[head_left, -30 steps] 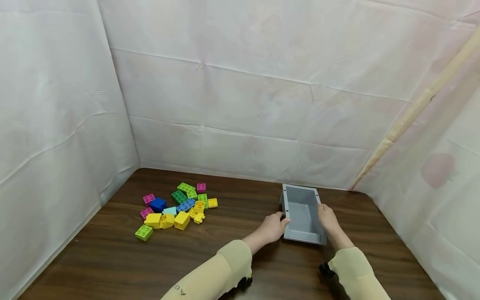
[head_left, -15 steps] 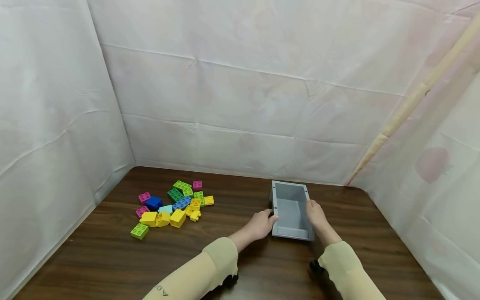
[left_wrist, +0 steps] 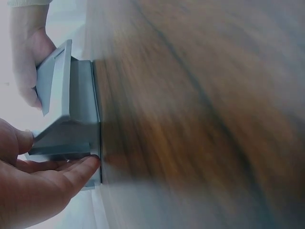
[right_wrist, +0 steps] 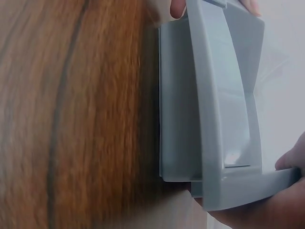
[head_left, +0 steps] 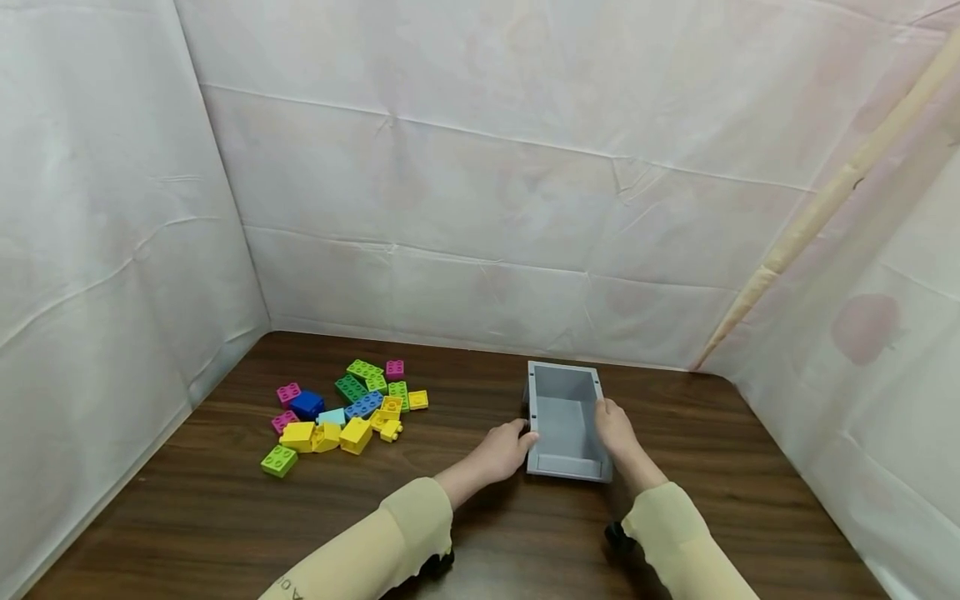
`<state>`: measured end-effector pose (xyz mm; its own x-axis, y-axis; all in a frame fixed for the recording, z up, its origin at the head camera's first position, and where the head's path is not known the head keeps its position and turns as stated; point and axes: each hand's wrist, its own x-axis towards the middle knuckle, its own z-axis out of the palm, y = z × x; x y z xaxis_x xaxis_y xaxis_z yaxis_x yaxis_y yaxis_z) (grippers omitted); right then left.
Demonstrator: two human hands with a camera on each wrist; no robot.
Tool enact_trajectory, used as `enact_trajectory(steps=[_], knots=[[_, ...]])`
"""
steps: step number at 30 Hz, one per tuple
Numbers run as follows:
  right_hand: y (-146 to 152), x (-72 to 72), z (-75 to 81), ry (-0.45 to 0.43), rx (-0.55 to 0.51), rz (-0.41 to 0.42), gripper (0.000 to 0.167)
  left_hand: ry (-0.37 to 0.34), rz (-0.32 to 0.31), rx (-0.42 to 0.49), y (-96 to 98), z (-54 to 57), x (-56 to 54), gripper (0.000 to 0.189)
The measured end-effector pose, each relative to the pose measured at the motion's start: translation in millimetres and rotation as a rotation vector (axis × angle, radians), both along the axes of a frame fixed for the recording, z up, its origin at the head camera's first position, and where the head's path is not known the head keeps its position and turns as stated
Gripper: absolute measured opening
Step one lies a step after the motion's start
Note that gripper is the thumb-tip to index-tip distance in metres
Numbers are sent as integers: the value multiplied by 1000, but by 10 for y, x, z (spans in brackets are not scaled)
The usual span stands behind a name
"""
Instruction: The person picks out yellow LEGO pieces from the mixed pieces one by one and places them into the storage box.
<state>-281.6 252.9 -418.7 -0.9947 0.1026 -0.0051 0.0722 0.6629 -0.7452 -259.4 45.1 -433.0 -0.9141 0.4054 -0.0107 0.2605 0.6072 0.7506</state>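
A grey rectangular plastic bin (head_left: 567,467) with nothing in it stands right of centre in the head view. My left hand (head_left: 506,450) grips its left side, the thumb over the rim and the fingers against the outer wall. On the opposite side my right hand (head_left: 617,429) holds the right rim, thumb on the inside edge. The left wrist view shows the bin (left_wrist: 83,95) low over the wood, the left fingertips near its base. In the right wrist view the bin's (right_wrist: 181,105) front wall faces the camera, and the right hand (right_wrist: 281,205) is partly cut off.
Loose toy building bricks lie to the left on the dark wooden table (head_left: 202,517), among them a lime brick (head_left: 279,461), a dark blue brick (head_left: 307,406) and a yellow brick (head_left: 356,435). A white cloth screen (head_left: 450,208) rises behind and along both sides.
Both hands have moved the grey bin leftward across the table, nearer the bricks. The view has also shifted slightly. The bricks have stayed where they were.
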Motion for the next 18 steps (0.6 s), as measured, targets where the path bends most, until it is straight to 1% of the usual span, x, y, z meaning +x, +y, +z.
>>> enact_trajectory(steps=[4,7,14,18], knots=[[-61,-10,-8,7,-16,6,50,20,3,6,-82,0,13,49],[-82,-12,-6,-4,-46,19,49,30,4,8,-140,-4,21,48],[-103,2,33,-136,-172,84,53,14,-4,4,-268,3,44,49],[-128,2,28,-181,-178,87,55,-5,-11,-4,-331,13,64,50]])
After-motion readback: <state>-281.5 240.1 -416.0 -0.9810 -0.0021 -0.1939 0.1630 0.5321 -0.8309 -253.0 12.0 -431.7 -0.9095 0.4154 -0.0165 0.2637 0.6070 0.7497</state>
